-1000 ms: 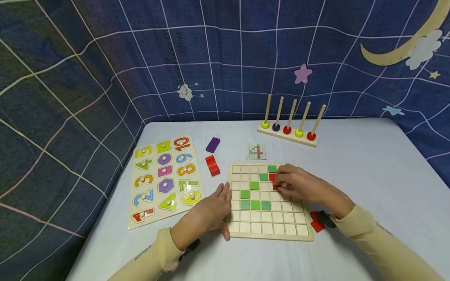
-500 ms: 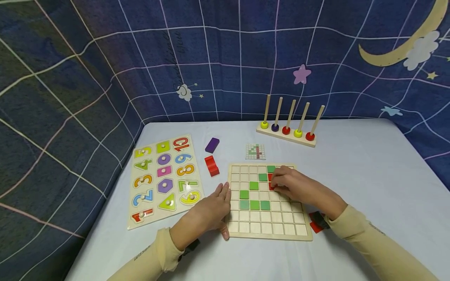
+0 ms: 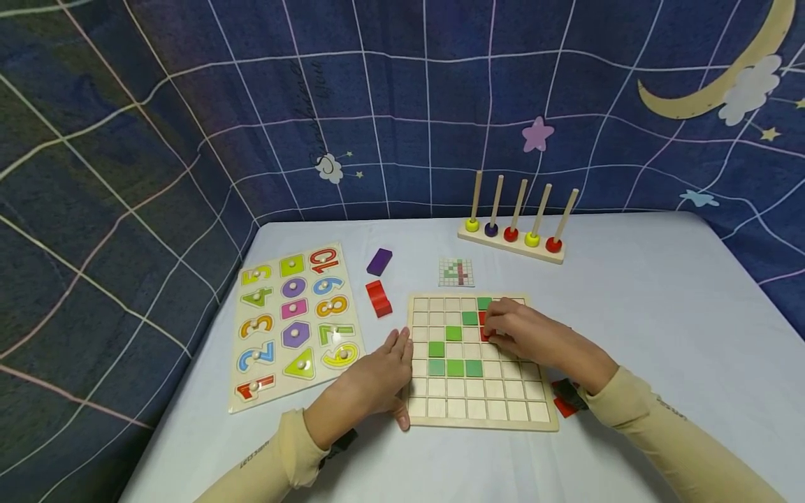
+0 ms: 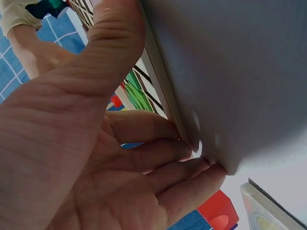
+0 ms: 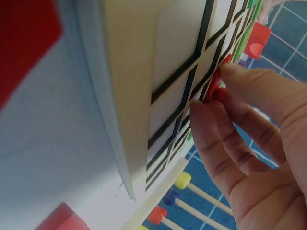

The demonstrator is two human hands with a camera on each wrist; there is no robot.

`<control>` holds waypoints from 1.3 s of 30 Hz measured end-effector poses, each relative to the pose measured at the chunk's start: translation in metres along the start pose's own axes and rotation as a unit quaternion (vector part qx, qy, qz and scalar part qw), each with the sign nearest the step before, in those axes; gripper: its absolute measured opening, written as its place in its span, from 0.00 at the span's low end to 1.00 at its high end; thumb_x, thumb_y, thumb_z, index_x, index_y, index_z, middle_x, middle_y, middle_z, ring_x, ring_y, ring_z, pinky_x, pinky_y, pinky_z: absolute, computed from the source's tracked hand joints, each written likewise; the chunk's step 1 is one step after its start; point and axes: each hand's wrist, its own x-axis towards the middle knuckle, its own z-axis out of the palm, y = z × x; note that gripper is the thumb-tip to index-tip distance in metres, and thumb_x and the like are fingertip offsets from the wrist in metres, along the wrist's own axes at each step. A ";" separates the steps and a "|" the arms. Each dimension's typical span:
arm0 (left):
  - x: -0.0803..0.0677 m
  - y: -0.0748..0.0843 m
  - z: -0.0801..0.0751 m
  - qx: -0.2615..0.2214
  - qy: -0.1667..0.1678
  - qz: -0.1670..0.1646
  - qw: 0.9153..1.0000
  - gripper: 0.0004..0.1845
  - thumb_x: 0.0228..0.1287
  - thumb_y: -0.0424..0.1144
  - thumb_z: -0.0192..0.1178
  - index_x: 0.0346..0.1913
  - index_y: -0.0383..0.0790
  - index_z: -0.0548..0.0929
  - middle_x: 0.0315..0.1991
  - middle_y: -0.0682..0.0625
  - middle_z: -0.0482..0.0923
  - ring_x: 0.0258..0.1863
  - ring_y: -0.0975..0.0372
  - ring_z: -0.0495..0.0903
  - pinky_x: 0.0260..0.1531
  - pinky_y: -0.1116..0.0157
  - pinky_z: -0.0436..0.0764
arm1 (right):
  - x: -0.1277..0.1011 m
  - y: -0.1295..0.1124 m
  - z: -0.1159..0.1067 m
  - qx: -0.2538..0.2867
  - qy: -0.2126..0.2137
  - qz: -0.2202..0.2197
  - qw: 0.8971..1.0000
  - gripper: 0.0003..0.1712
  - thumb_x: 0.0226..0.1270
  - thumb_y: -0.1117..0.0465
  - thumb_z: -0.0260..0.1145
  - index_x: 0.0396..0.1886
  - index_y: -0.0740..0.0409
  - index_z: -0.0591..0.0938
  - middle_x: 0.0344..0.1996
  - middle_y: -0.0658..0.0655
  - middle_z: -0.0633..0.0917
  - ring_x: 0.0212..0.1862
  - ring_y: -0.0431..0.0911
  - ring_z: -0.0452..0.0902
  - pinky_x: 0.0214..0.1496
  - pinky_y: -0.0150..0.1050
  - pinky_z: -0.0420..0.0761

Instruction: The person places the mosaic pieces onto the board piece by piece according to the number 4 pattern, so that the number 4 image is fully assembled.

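A wooden grid board (image 3: 481,423) lies on the white table, with several green tiles (image 3: 453,333) set in a stepped line and a row. My right hand (image 3: 534,335) reaches over its upper right part, thumb and fingertips pinching a red square tile (image 5: 217,82) at the grid cells. Just above that one sits another red tile (image 3: 482,318), partly covered by the fingers in the head view. My left hand (image 3: 380,374) rests along the board's left edge, its extended fingers (image 4: 187,175) touching the side and its thumb near the lower left corner.
Loose red tiles (image 3: 564,408) lie beneath the right wrist. A number puzzle board (image 3: 283,385) lies at the left. Behind the grid are a small pattern card (image 3: 455,272) and a peg stand (image 3: 516,246); a purple block (image 3: 379,262) and red block (image 3: 379,299) lie between the boards.
My right hand has shifted slightly left and lowered the red tile against the grid below the other red one. The left hand stays at the board's edge.
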 end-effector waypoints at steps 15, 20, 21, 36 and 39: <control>-0.001 0.000 0.001 0.005 0.005 0.002 1.000 0.69 0.39 0.65 0.81 0.80 0.26 0.65 0.84 0.33 0.60 0.85 0.44 0.61 0.80 0.58 0.70 | -0.036 0.006 -0.029 -0.019 0.030 0.031 0.999 0.10 0.60 0.72 0.80 0.40 0.58 0.91 0.43 0.53 0.87 0.46 0.45 0.83 0.47 0.41 0.91; 0.000 0.000 0.001 0.010 0.006 0.003 1.000 0.69 0.39 0.65 0.81 0.80 0.26 0.65 0.84 0.33 0.60 0.85 0.44 0.61 0.80 0.59 0.71 | -0.055 0.012 -0.032 -0.022 0.018 0.063 0.998 0.13 0.57 0.71 0.82 0.41 0.57 0.92 0.44 0.53 0.88 0.46 0.46 0.83 0.44 0.39 0.91; 0.000 0.000 0.001 0.011 0.007 0.002 1.000 0.70 0.39 0.65 0.81 0.80 0.26 0.65 0.84 0.34 0.60 0.85 0.44 0.61 0.80 0.59 0.72 | -0.059 0.014 -0.033 -0.021 0.013 0.072 0.997 0.13 0.57 0.71 0.82 0.41 0.56 0.92 0.44 0.53 0.88 0.46 0.46 0.83 0.44 0.39 0.91; 0.001 0.000 0.001 0.006 0.003 -0.005 1.000 0.70 0.38 0.65 0.81 0.80 0.26 0.64 0.84 0.33 0.59 0.85 0.45 0.61 0.79 0.58 0.72 | -0.086 0.045 -0.036 -0.031 -0.008 0.132 0.991 0.13 0.56 0.71 0.82 0.36 0.51 0.90 0.39 0.49 0.86 0.42 0.43 0.80 0.45 0.43 0.91; 0.000 0.000 0.001 0.009 0.006 0.000 1.000 0.69 0.39 0.65 0.81 0.80 0.25 0.65 0.84 0.33 0.60 0.85 0.44 0.62 0.80 0.58 0.71 | -0.085 0.047 -0.035 -0.018 -0.006 0.137 0.990 0.12 0.56 0.70 0.82 0.36 0.52 0.91 0.38 0.48 0.87 0.40 0.41 0.80 0.43 0.41 0.91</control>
